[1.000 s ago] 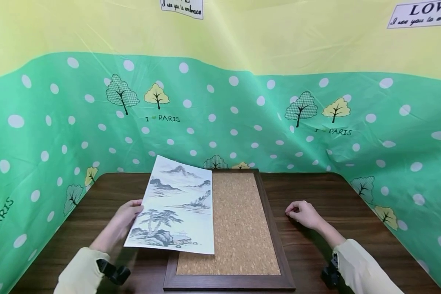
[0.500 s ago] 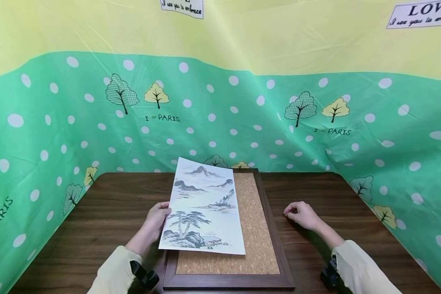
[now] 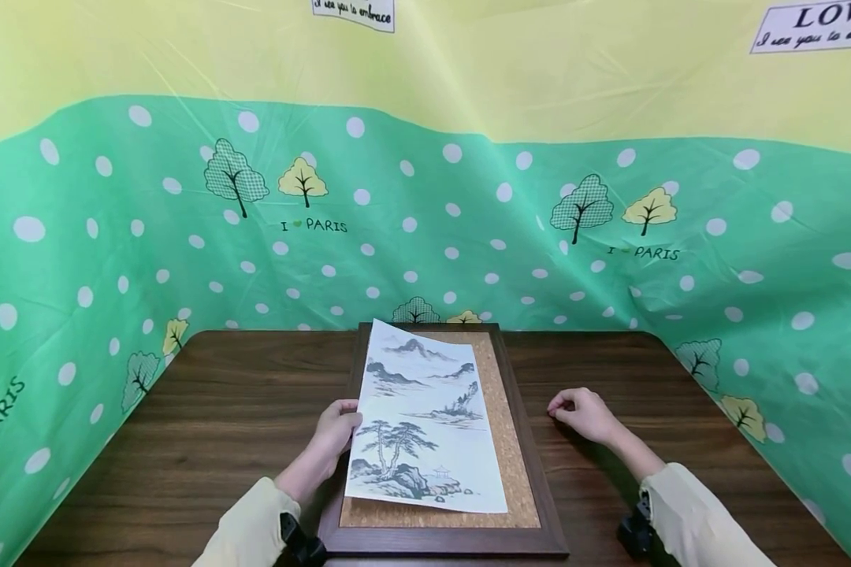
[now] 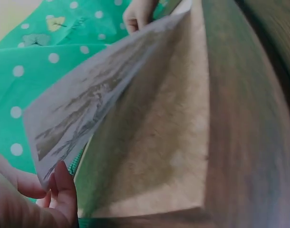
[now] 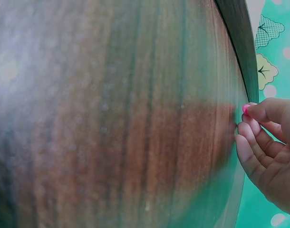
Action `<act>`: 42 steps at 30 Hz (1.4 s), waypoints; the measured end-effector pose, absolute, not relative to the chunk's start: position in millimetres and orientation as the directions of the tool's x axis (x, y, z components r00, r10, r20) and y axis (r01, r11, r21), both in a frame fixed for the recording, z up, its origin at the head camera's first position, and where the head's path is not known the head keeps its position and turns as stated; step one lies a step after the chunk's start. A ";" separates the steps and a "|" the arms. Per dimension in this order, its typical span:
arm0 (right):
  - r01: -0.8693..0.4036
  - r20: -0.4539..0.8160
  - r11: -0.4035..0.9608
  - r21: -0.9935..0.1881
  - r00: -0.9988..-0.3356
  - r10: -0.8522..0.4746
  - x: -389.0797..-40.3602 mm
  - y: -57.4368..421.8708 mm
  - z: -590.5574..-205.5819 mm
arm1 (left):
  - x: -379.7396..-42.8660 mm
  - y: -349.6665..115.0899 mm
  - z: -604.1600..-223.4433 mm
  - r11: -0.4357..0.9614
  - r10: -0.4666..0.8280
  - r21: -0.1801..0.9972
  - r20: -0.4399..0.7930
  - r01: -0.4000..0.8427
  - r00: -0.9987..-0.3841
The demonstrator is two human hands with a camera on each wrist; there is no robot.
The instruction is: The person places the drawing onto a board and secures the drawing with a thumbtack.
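Observation:
My left hand [image 3: 336, 429] pinches the left edge of a paper sheet [image 3: 425, 425] printed with an ink landscape of mountains and pines. The sheet overlaps a cork board [image 3: 499, 425] with a dark wooden frame, slightly tilted against it. In the left wrist view the sheet [image 4: 88, 104] slants up off the cork [image 4: 169, 142], with thumb and fingers at its corner. To the right of the frame, my right hand [image 3: 587, 413] is held near the table. Its thumb and forefinger pinch a small pink push pin [image 5: 246, 109], only its rounded end showing.
The dark wood table [image 3: 220, 409] lies under the board and stretches to both sides. Behind and around it hangs a green and yellow cloth [image 3: 468, 236] with white dots and trees. Black wrist cameras sit at both cuffs.
My left hand has carried the sheet to the right and a little nearer the person, so it now covers most of the cork. The right hand has barely moved.

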State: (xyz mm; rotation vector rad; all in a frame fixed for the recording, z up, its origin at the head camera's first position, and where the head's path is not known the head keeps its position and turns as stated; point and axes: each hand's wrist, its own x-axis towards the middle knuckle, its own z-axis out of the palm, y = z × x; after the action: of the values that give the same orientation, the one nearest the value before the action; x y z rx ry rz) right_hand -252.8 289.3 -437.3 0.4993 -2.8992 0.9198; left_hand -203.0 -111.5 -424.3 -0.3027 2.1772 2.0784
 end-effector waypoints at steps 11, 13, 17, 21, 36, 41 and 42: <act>-0.321 0.160 0.771 -0.550 -0.947 -0.280 -252.8 289.1 -436.9 | -203.6 -102.6 -429.7 0.292 -0.028 0.950 -0.110 -0.113 -0.994; -0.321 0.161 0.772 -0.549 -0.947 -0.279 -253.0 289.0 -437.1 | -203.8 -102.2 -430.2 0.311 -0.025 0.944 -0.104 -0.107 -0.994; -0.322 0.162 0.771 -0.549 -0.946 -0.280 -253.9 289.7 -438.0 | -203.4 -102.2 -431.5 0.334 -0.014 0.939 -0.079 -0.079 -0.997; -0.324 0.163 0.772 -0.547 -0.946 -0.281 -254.7 291.0 -438.8 | -203.5 -102.2 -433.6 0.405 0.009 0.914 -0.038 -0.031 -0.999; -0.324 0.141 0.754 -0.571 -0.944 -0.298 -253.8 290.2 -437.2 | -207.2 -104.7 -428.6 0.622 0.066 0.778 0.070 0.096 -0.995; -0.308 0.115 0.734 -0.606 -0.946 -0.302 -256.5 288.6 -434.7 | -207.5 -107.4 -423.2 0.577 0.085 0.815 -0.002 0.048 -0.996; -0.313 0.116 0.731 -0.607 -0.944 -0.308 -257.5 288.2 -434.0 | -207.4 -107.9 -422.7 0.565 0.091 0.824 -0.015 0.039 -0.996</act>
State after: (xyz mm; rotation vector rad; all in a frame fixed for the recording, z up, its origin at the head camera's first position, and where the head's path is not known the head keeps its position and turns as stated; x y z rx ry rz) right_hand -257.5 288.2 -434.0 0.5230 -2.9159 1.0241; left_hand -207.4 -107.9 -422.7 0.1133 2.7293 1.4361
